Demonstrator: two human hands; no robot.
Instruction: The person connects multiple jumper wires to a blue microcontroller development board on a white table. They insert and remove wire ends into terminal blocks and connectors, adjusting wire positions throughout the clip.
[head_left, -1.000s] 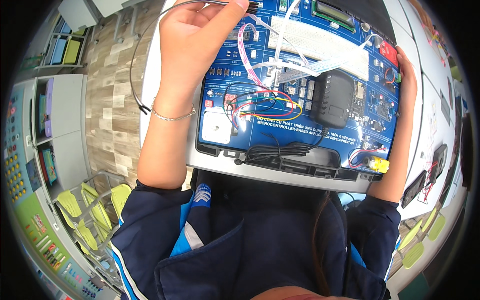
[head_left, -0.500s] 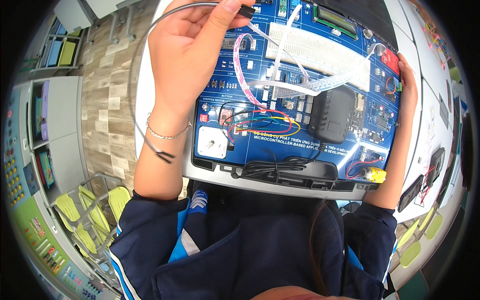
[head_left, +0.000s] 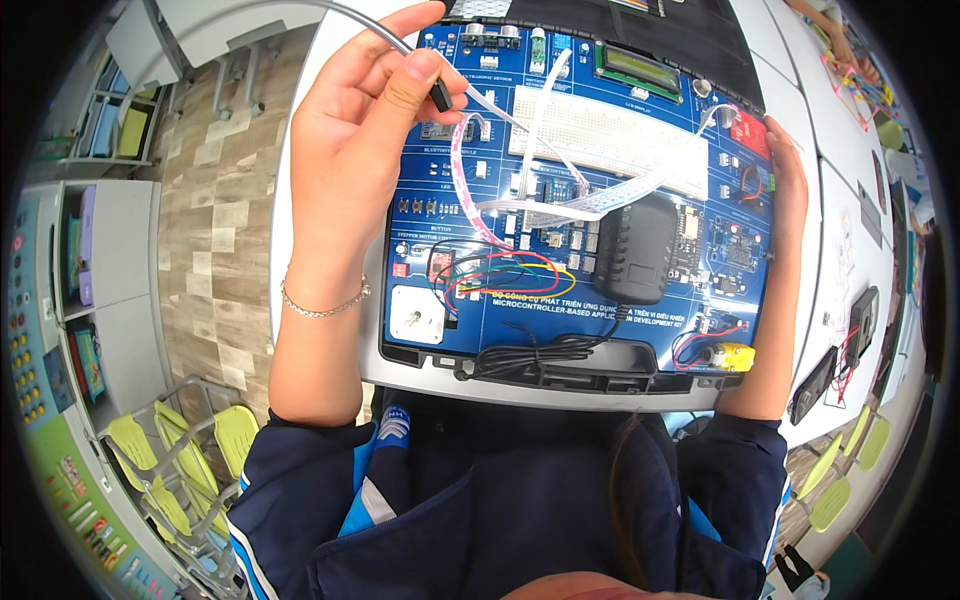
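Two hands are in use. My left hand (head_left: 350,150) is raised over the board's upper left corner, thumb and forefinger closed on the black plug (head_left: 440,95) of a grey wire (head_left: 300,8). The plug points down and to the right, tip hanging just above the board (head_left: 480,335); the wire runs from it up and left in a long arc out of view. The other fingers are curled loosely, touching nothing I can make out. A thin bracelet (head_left: 322,305) sits on that wrist. My right hand (head_left: 785,170) lies along the board's right edge, fingers wrapped round it, gripping the board itself; it is well apart from the plug, so the left is the nearer. Below and right of the plug lie white ribbon cables (head_left: 590,200), a white breadboard (head_left: 610,135), a black adapter (head_left: 637,250) and a loop of coloured jumpers (head_left: 510,275). The board rests on a grey tray (head_left: 400,375) above my lap.
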